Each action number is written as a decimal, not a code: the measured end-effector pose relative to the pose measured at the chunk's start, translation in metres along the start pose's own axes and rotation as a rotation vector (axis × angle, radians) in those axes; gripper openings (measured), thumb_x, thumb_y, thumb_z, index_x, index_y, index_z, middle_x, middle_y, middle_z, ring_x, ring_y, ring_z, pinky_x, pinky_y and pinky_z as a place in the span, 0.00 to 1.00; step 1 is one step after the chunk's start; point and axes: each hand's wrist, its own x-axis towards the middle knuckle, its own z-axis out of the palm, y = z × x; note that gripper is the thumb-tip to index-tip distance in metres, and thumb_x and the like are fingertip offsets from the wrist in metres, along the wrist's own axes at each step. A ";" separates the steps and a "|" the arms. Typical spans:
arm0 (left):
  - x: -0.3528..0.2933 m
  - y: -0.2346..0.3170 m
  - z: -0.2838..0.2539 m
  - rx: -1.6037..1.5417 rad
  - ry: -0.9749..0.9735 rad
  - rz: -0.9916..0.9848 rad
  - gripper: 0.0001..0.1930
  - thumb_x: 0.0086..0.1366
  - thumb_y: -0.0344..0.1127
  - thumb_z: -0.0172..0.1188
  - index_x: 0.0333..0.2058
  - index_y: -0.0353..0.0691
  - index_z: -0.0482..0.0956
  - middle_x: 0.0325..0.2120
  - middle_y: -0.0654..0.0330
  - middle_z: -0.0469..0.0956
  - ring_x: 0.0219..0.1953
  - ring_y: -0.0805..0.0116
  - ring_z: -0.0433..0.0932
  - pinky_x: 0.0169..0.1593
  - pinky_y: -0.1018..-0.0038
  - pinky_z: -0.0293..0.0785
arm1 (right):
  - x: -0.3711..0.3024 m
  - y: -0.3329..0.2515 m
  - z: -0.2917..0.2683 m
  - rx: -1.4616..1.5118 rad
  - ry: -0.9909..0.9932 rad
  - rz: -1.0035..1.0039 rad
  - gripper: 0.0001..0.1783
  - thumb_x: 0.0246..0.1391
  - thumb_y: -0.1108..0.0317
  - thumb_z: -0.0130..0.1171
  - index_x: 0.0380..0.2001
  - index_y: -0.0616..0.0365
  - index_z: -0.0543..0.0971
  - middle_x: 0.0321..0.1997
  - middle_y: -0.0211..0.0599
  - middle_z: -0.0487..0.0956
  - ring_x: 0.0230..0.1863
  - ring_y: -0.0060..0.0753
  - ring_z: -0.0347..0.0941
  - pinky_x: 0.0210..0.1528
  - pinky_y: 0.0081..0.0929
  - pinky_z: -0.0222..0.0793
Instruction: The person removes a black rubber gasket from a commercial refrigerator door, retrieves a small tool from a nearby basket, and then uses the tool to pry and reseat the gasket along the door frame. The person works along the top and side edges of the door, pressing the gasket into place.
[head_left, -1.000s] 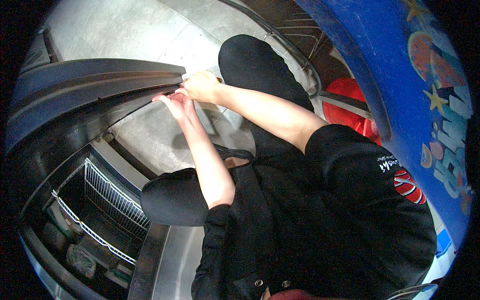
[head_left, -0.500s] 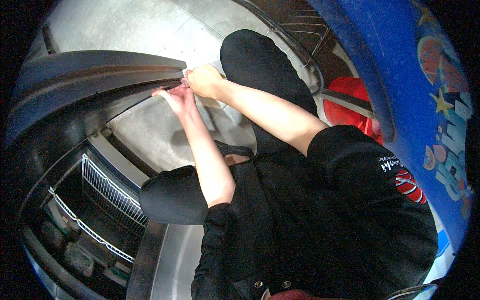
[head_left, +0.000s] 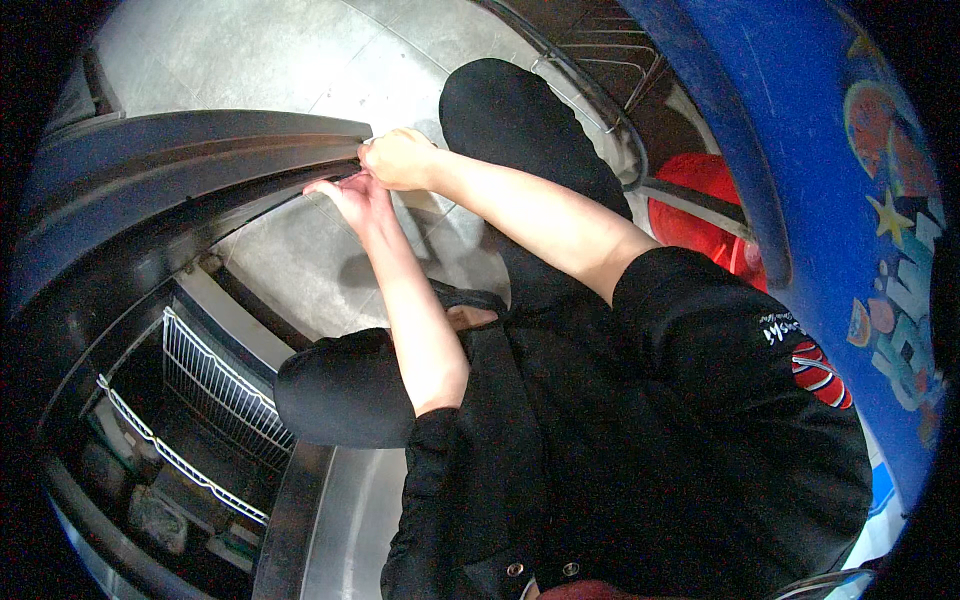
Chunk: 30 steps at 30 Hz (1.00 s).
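A dark door (head_left: 230,140) of a low refrigerator stands open across the upper left, a black rubber door seal (head_left: 240,190) running along its edge. At the door's free end my right hand (head_left: 400,160) is closed, its fingertips pressed on the end of the seal. Just below it, my left hand (head_left: 360,200) is palm up with the thumb stretched along the door edge. Its fingers grip the seal from underneath and are partly hidden by the right hand.
Inside the refrigerator at the lower left are white wire racks (head_left: 225,375) and several wrapped packages (head_left: 158,520). A blue printed chest (head_left: 800,130) rises on the right, with a red round object (head_left: 690,220) beside it. Grey tiles (head_left: 300,60) cover the floor.
My right hand has shifted slightly left along the door edge, closer to the seal. The left hand stays nearly where it was.
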 end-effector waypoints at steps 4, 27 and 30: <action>0.001 0.006 -0.012 0.069 -0.060 0.055 0.46 0.55 0.74 0.55 0.58 0.37 0.67 0.54 0.56 0.74 0.52 0.61 0.75 0.56 0.62 0.75 | -0.001 -0.012 -0.005 -0.020 -0.043 0.018 0.16 0.55 0.60 0.53 0.33 0.62 0.83 0.34 0.50 0.84 0.38 0.50 0.83 0.43 0.44 0.78; -0.004 0.008 -0.011 0.104 0.115 -0.040 0.47 0.52 0.77 0.56 0.52 0.37 0.71 0.45 0.62 0.78 0.39 0.70 0.77 0.46 0.72 0.79 | -0.014 -0.030 -0.001 0.112 0.034 0.215 0.25 0.59 0.48 0.55 0.31 0.63 0.84 0.32 0.52 0.83 0.38 0.51 0.82 0.43 0.45 0.76; -0.013 0.006 0.000 0.062 0.117 -0.077 0.47 0.53 0.77 0.54 0.52 0.36 0.71 0.45 0.61 0.78 0.42 0.70 0.77 0.48 0.72 0.78 | -0.014 -0.028 -0.003 0.139 0.088 0.247 0.27 0.58 0.46 0.56 0.32 0.64 0.84 0.32 0.52 0.83 0.38 0.52 0.82 0.44 0.45 0.76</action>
